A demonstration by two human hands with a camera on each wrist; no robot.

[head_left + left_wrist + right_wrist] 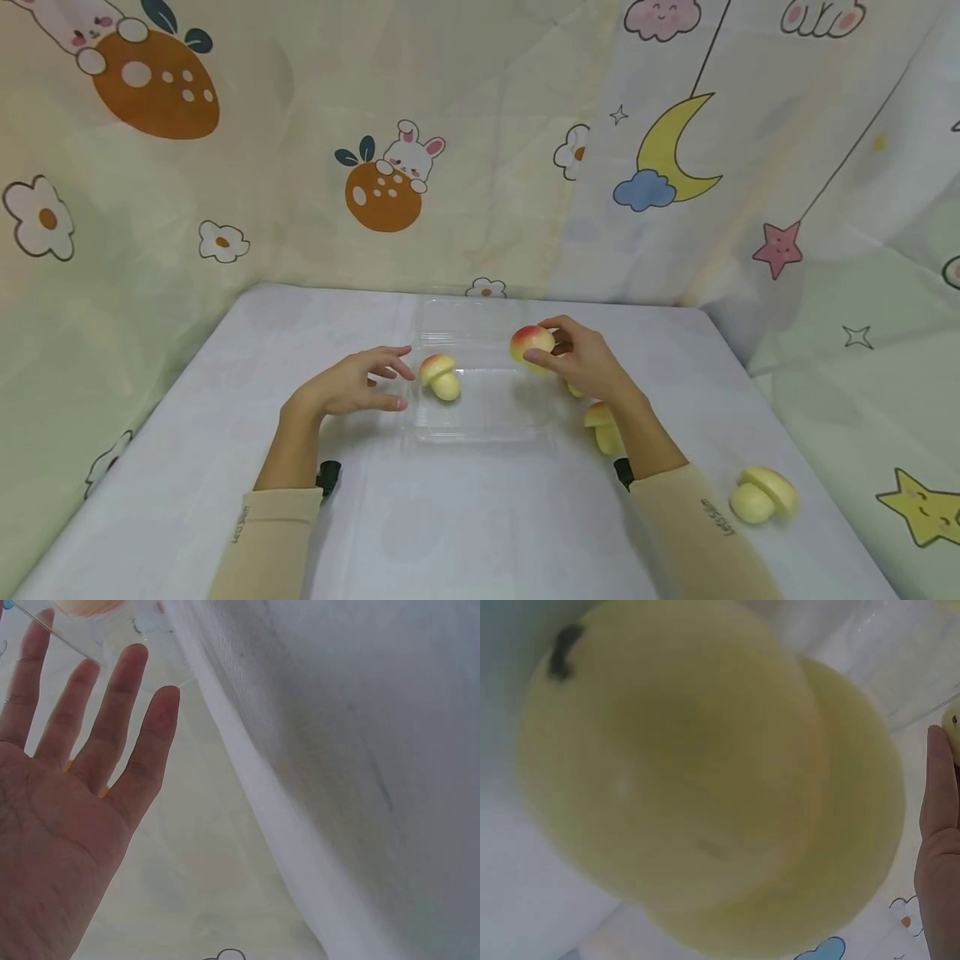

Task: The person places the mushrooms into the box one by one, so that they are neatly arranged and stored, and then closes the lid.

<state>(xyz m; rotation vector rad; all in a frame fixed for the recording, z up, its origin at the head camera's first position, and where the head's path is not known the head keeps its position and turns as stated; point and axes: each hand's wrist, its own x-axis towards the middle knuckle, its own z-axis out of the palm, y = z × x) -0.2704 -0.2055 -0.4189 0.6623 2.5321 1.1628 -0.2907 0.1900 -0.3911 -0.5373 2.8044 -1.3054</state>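
My right hand [588, 358] pinches a toy mushroom [530, 343] with a red and yellow cap between thumb and fingers, over the right part of a clear plastic box [480, 433]. In the right wrist view, only a sliver of that mushroom shows at the right edge beside the fingers [941, 780]. A second mushroom [441, 377] lies tilted in the box at its left side. Just left of it, my left hand [352, 383] hovers with fingers apart, holding nothing. The left wrist view shows this palm and its extended fingers [116, 712].
Beneath my right forearm lies a mushroom [602, 427], with part of another [574, 390] showing behind the wrist. One more mushroom [763, 495] sits near the table's right edge. A large pale mushroom [682, 765] fills the right wrist view. Printed cloth [487, 208] hangs behind the white table [465, 533].
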